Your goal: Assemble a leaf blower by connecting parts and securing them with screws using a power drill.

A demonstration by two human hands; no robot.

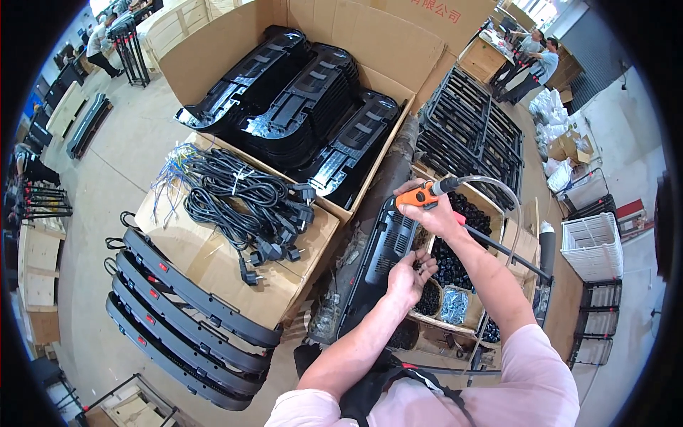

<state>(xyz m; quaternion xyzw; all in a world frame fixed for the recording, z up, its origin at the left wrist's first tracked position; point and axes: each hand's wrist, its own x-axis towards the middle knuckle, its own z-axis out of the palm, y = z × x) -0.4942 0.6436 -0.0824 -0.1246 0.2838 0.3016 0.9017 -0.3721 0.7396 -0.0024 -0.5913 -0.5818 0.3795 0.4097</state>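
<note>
My right hand point(430, 208) grips an orange power screwdriver point(418, 196) with a clear hose point(491, 181) at its rear end. The tool's front is over the far end of a long black slotted housing point(380, 267), which lies on a worn bench in front of me. Closer to me, my left hand point(410, 279) is beside the housing's right edge, its fingers curled; whatever is in them is too small to make out. Under and beside that hand are a bin of small black screws point(429, 299) and a bin of silver screws point(454, 306).
Black power cords point(238, 192) lie on a cardboard box point(313, 263) at left. Curved black parts point(192, 285) are stacked before it. A large carton point(384, 167) holds glossy black shells point(299, 99). Right of the bench are black knob-like parts point(455, 263) and black frames point(473, 128). People work farther back.
</note>
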